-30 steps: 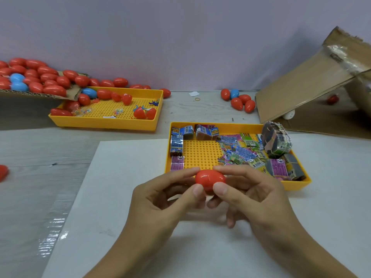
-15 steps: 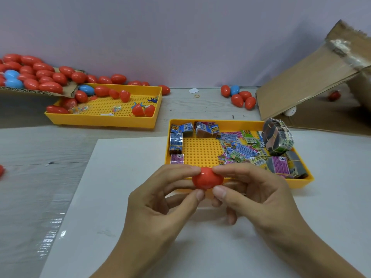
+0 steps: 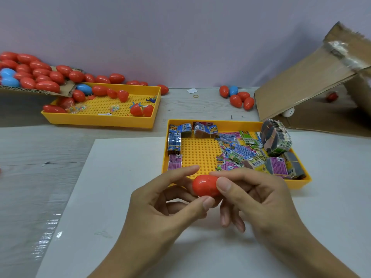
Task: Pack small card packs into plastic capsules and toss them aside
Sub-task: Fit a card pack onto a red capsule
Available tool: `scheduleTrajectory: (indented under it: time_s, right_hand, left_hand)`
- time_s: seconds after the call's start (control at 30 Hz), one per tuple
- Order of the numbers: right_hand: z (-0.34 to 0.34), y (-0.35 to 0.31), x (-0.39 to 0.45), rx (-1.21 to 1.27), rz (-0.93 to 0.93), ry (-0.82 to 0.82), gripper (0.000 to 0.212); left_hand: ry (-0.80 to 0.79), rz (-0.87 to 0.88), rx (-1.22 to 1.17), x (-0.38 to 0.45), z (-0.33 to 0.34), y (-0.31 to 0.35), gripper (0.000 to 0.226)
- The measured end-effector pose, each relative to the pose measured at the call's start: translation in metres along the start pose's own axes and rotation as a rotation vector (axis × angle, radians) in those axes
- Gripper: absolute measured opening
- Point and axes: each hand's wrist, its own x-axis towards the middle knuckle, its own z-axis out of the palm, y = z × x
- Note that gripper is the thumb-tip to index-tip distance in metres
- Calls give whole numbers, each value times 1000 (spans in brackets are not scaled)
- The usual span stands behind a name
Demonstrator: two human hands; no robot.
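The red capsule (image 3: 204, 186) sits above the white sheet (image 3: 112, 197) just before the card tray (image 3: 299, 180), pinched between left hand (image 3: 160, 209) and right hand (image 3: 255, 195), each grip grasping one end, likely to press its halves closed.

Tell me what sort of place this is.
Probably a small hand-packing workstation, not a home table. A yellow perforated plastic tray holds wrapped card packs, dozens of red plastic capsules are piled on cardboard at the far left, and both hands hold a closed red plastic capsule.
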Motion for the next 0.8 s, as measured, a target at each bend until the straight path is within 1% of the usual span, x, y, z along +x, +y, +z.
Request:
scheduleTrajectory:
  time_s: [0.07, 0.1, 0.13, 0.23, 0.3, 0.33, 0.37, 0.4, 0.53, 0.57, 0.63, 0.67, 0.7, 0.73, 0.8]
  right_hand:
    - [0, -1, -1, -35, -16, -6, 18]
    - [-1, -1, -1, -91, -51, 16, 17]
    - [-3, -1, -1, -185, -112, 71, 17]
    - [-19, 0, 4, -536, -326, 366, 9]
    - [-30, -1, 9, -757, -376, 523, 6]
    - [-34, 0, 11, -860, -382, 556, 8]
    - [-36, 2, 13, -952, -381, 552, 13]
    - [-36, 4, 15, -1030, -362, 513, 21]
    - [-26, 11, 15, -1342, -147, 275, 61]
    - [-25, 11, 15, -1389, -100, 233, 71]
    - [-28, 10, 14, -1435, -65, 175, 85]
    - [-29, 10, 14, -1436, -75, 155, 86]
    - [-31, 10, 14, -1420, -99, 141, 80]
    - [-32, 9, 14, -1385, -140, 136, 69]
    - [-32, 8, 14, -1296, -240, 135, 38]
  left_hand:
    - [-28, 6, 5, 1, 0, 1, 45]
    - [-33, 12, 3, 1, 0, 1, 43]
    - [-27, 13, -6, 1, 1, 1, 42]
    - [13, -4, -26, 1, 0, 1, 41]
    - [16, -15, -22, 2, 0, 1, 40]
    - [14, -17, -19, 2, 0, 1, 39]
    - [13, -16, -15, 1, 0, 0, 39]
    - [14, -14, -10, 1, 0, 0, 38]
    - [1, 48, 2, -2, 2, 0, 35]
    - [-4, 55, 1, -2, 2, 0, 35]
    - [-6, 53, 3, -3, 2, 0, 34]
    - [-5, 49, 4, -3, 2, 0, 34]
    - [-4, 46, 3, -3, 1, 0, 34]
    - [-2, 43, -1, -3, 1, 0, 33]
    - [-2, 32, -8, -2, 1, 1, 33]
